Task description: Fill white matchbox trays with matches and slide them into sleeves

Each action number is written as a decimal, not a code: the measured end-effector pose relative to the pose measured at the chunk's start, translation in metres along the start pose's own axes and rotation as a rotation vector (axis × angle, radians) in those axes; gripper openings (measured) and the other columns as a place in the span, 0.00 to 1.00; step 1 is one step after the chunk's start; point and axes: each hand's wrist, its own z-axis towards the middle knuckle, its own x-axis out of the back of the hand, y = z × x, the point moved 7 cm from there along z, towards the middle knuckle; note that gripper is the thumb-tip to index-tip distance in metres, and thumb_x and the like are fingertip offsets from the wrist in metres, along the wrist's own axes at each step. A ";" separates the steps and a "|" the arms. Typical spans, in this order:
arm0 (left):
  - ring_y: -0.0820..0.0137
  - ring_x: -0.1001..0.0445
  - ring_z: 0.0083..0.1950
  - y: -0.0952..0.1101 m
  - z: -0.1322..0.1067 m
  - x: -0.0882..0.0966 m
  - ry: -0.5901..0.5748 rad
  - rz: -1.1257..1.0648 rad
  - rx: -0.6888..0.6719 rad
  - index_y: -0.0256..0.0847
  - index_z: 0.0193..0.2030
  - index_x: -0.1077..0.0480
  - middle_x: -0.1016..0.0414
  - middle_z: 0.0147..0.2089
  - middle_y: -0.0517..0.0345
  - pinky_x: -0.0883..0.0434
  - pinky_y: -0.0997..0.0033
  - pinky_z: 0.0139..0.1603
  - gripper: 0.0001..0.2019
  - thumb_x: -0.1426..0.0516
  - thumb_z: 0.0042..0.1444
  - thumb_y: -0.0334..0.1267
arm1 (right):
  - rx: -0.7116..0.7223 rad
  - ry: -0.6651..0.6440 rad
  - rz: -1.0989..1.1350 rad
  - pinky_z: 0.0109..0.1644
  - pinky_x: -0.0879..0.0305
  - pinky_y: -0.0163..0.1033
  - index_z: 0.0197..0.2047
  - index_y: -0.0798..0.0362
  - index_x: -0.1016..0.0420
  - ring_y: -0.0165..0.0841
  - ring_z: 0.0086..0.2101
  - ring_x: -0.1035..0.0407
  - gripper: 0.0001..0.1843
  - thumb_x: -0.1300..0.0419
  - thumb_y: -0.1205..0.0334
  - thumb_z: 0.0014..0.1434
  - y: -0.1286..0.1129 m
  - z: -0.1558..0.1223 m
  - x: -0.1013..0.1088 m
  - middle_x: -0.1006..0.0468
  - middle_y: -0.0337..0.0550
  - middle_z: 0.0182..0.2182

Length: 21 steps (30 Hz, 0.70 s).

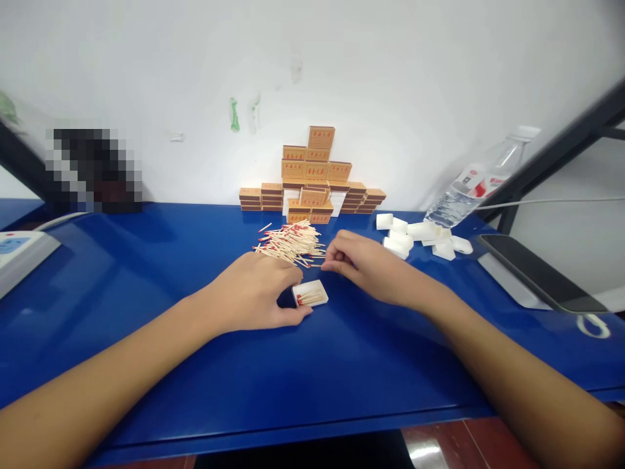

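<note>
A small white matchbox tray (319,299) lies on the blue table with several red-tipped matches (307,297) in it. Thumb and fingers of my left hand (254,290) grip the tray from its left side. My right hand (359,259), to the right of the match pile, pinches a single match (316,265) between thumb and forefinger. Just beyond both hands, a loose heap of matches (291,243) is spread on the table, red heads mostly toward the left and back. Behind the heap, orange matchbox sleeves (316,170) stand stacked against the wall.
White empty trays (398,241) lie in a group to the right. Behind them a water bottle (469,185) leans, and a phone (541,272) rests on a white block at far right. A white power strip (27,257) sits on the left.
</note>
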 end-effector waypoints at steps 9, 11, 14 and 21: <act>0.69 0.25 0.32 0.005 -0.001 0.000 -0.004 0.004 -0.018 0.40 0.34 0.27 0.22 0.33 0.60 0.39 0.67 0.31 0.16 0.40 0.62 0.52 | 0.046 0.088 0.001 0.41 0.39 0.40 0.39 0.52 0.28 0.34 0.36 0.33 0.09 0.44 0.61 0.73 -0.014 0.001 0.005 0.27 0.43 0.36; 0.68 0.24 0.33 0.009 -0.002 -0.002 0.002 0.002 -0.043 0.40 0.36 0.25 0.22 0.33 0.60 0.39 0.67 0.32 0.16 0.40 0.62 0.52 | -0.015 0.184 -0.052 0.41 0.39 0.40 0.41 0.52 0.27 0.34 0.36 0.33 0.04 0.40 0.64 0.70 0.003 0.004 0.005 0.27 0.42 0.37; 0.67 0.24 0.35 0.016 -0.003 -0.004 0.004 -0.006 -0.074 0.40 0.39 0.24 0.22 0.34 0.59 0.38 0.67 0.33 0.15 0.40 0.63 0.52 | -0.051 0.170 -0.073 0.42 0.38 0.40 0.42 0.53 0.26 0.34 0.37 0.32 0.02 0.37 0.64 0.67 0.023 0.010 -0.005 0.29 0.43 0.40; 0.68 0.24 0.34 0.011 -0.002 -0.005 0.012 0.001 -0.060 0.40 0.38 0.24 0.22 0.33 0.59 0.39 0.67 0.32 0.16 0.40 0.63 0.52 | -0.055 0.001 -0.061 0.41 0.38 0.40 0.39 0.54 0.29 0.34 0.36 0.34 0.06 0.42 0.64 0.71 0.026 0.014 -0.013 0.30 0.43 0.38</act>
